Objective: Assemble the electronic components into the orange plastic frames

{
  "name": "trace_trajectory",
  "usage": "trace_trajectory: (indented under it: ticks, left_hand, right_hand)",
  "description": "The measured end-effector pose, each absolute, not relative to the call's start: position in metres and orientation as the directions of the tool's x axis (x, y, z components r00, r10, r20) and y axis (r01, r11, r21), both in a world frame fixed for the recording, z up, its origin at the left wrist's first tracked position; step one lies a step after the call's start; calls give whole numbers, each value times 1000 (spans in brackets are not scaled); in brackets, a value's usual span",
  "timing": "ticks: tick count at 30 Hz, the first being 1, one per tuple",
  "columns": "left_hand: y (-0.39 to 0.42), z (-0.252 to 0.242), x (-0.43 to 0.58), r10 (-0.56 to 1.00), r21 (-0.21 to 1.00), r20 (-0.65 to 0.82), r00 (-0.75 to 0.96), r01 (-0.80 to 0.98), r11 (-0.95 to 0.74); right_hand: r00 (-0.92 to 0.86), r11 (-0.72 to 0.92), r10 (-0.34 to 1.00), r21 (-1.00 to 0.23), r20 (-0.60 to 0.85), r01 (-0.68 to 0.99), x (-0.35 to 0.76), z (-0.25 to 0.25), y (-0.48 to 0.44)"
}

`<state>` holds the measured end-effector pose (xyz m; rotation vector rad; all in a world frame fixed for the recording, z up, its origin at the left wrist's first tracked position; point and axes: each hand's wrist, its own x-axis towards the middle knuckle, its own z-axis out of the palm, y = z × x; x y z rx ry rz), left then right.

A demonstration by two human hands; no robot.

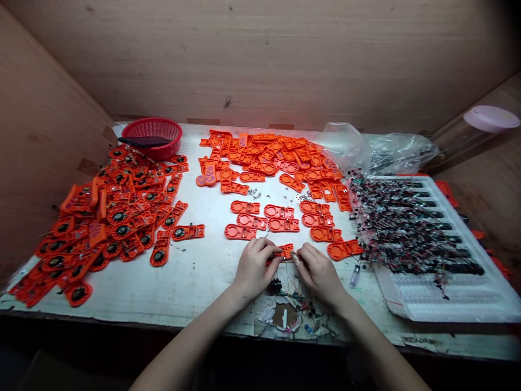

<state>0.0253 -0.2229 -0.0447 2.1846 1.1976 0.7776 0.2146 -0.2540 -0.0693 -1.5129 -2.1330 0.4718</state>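
Observation:
Near the front edge of the table, an orange plastic casing half sits between my two hands. My left hand is closed, thumb and fingers pinching the left side of this casing half. At its right end the fingertips of my right hand are pinched together; what they hold is too small to make out. Just under my hands lie a small black part and a tangle of thin wires. Beyond them, several orange casing halves lie in short columns, open side up.
On the left is a heap of casings with round speakers, behind it a red basket. More orange casings pile at the back. At right, a white foam tray carries wired circuit boards; a screwdriver lies beside it.

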Motion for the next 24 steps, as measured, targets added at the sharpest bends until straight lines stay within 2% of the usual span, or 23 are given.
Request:
trace_trajectory:
  ticks: [7,17,21,24]
  left_hand:
    - [-221,-55,22,866,659,205,457,590,-467]
    - [-222,-56,20,769,465,230,596,627,-625]
    - [-222,-57,21,794,481,210,571,647,-592]
    - [-221,-58,20,796,489,203,570,645,-587]
  right_hand:
    - [-225,288,957,-531,181,797,209,-75,-255]
    - [-202,268,963,-533,179,802,208,-76,-255]
    - [-242,298,954,-606,175,737,211,-74,-256]
    - [-259,308,951,-602,170,737,211,-72,-257]
